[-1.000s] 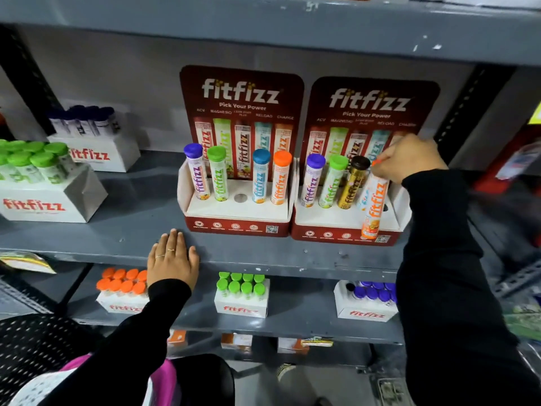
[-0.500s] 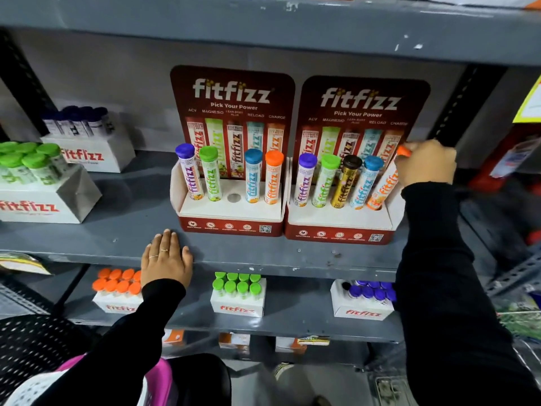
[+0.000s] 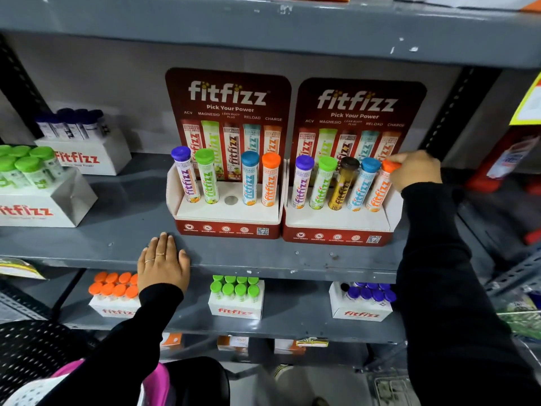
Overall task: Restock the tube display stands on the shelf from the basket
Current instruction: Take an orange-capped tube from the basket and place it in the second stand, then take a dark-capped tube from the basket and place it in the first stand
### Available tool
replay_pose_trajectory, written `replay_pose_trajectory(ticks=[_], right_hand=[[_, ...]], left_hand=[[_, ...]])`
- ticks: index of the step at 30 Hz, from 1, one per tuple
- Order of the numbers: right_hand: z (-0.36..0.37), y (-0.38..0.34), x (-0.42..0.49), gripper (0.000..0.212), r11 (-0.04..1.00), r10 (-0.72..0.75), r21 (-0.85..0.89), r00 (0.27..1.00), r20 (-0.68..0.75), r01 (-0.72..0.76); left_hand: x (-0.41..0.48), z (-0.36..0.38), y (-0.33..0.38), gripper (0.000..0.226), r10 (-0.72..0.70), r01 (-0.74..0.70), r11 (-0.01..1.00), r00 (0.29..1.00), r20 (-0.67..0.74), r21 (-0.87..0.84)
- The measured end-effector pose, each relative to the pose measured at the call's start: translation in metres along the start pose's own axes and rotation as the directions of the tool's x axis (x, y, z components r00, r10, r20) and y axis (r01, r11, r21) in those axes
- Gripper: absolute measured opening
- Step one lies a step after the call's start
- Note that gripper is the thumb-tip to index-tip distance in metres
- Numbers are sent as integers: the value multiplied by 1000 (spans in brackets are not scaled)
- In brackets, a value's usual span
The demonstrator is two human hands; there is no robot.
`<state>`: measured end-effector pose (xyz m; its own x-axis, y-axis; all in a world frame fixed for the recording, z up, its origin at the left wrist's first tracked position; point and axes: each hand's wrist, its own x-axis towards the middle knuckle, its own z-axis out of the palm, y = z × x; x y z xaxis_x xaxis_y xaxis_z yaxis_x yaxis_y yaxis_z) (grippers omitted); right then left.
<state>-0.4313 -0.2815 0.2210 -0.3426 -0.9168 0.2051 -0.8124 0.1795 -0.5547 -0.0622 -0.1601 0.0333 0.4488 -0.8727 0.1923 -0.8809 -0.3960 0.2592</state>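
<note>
At the right edge of the frame, things beyond the upright post are blurred red and green shapes that cannot be identified, and no basket can be made out for certain. The right hand [image 3: 415, 169], at centre right, is clenched around the cap of the orange-capped tube [image 3: 379, 190], its fingers hiding most of that cap; the tube stands tilted in the rightmost hole of the right display stand [image 3: 336, 222]. That stand holds five tubes, capped purple, green, brown, blue and orange. The left display stand [image 3: 227, 213] just beside it holds four, with the empty middle hole [image 3: 231, 200] showing between the green and blue ones. The left hand [image 3: 162, 266], lower centre-left, lies flat and released, fingers spread on the front lip of the shelf [image 3: 117, 230], grasping nothing. Below, a white carton [image 3: 235, 309] holds green-capped tubes.
</note>
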Motion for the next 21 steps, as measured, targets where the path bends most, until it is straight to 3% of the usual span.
replay_pose_trajectory(ticks=[3,6,9,12,16,19,21], right_hand=[[29,-21,-19,38,999,-48,-1,998,-35,48],[38,-39,-42,43,984,-177,-8,963,-202,179],[57,-70,-71,41,927,-365,-30,880,-304,374],[97,-106,-115,36,792,-537,102,766,-354,602],[174,-148,-206,43,517,-811,324,574,-109,792],[237,-167,-284,32,386,-921,455,362,143,802],[267,-172,-329,19,355,-920,492,202,336,795]], left_hand=[[-17,11,-25,48,-87,87,996,995,56,-12],[-19,13,-23,63,-25,25,1000,999,24,-17],[2,4,-7,72,22,-21,998,1000,10,-66],[4,3,-2,63,136,-137,986,990,-24,-90],[-41,24,-44,51,221,-234,967,967,-125,-102],[-99,44,-105,52,-3,0,991,1000,-20,-134],[-144,56,-145,55,-203,212,971,975,91,-112]])
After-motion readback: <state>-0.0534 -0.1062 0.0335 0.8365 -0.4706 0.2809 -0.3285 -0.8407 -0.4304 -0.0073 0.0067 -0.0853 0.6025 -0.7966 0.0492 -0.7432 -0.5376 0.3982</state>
